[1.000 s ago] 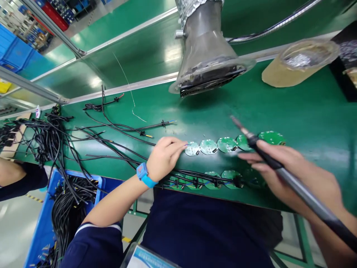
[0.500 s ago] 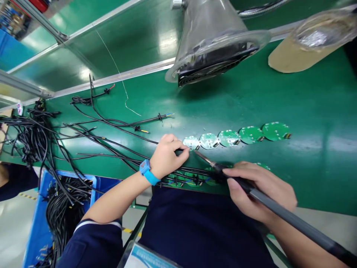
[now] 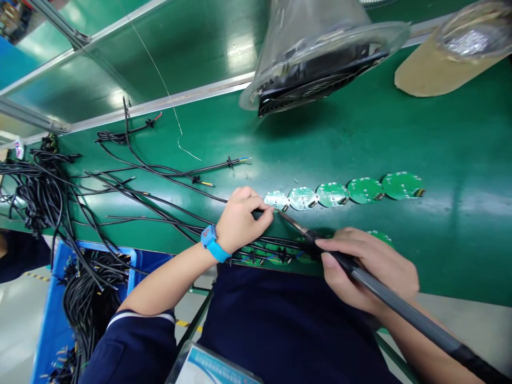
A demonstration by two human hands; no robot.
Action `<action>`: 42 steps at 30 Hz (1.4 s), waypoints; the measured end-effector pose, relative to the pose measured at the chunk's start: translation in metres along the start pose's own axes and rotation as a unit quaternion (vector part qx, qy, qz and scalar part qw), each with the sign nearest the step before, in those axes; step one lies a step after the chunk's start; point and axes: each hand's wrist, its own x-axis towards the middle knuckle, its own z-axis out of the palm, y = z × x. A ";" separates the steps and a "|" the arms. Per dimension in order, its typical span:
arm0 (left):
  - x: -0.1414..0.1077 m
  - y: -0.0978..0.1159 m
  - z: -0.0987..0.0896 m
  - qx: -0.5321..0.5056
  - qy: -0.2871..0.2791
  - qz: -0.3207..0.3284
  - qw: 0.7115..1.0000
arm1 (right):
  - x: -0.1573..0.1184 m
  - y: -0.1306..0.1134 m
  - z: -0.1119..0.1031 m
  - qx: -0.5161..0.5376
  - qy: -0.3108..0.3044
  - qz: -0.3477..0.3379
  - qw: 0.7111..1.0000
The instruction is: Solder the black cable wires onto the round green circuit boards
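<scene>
My left hand (image 3: 247,217), a blue band on its wrist, is closed in a pinch on a black cable (image 3: 214,197) at the left edge of a round green circuit board (image 3: 276,199). The wire end between my fingertips is mostly hidden. In my right hand (image 3: 370,264) is a soldering iron (image 3: 384,293), gripped like a pen. Its tip points left and is at the lower edge of that same board; whether it touches a joint is too small to tell. More round boards (image 3: 332,195) continue the row to the right, each with a small connector.
Another row of boards (image 3: 253,255) lies by the near edge, with black cables across it. A fume hood with a fan (image 3: 320,80) hangs above the bench. A thin solder wire (image 3: 178,125) dangles at left. Cables fill a blue bin (image 3: 52,309). A tan cylinder (image 3: 428,74) stands at back right.
The iron's tip has shifted slightly left along the edge of the leftmost board. My left hand keeps its pinch beside that board. The whole view has moved a little.
</scene>
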 end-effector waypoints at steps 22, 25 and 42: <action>0.002 0.000 -0.001 0.003 -0.005 0.024 1.000 | 0.001 0.000 -0.004 -0.003 -0.021 0.002 1.000; 0.002 -0.001 0.000 0.003 -0.004 0.026 1.000 | 0.004 -0.003 -0.005 -0.017 -0.024 -0.003 1.000; 0.001 0.000 0.005 0.024 0.019 0.027 0.999 | 0.004 -0.013 0.011 -0.106 -0.014 -0.041 0.993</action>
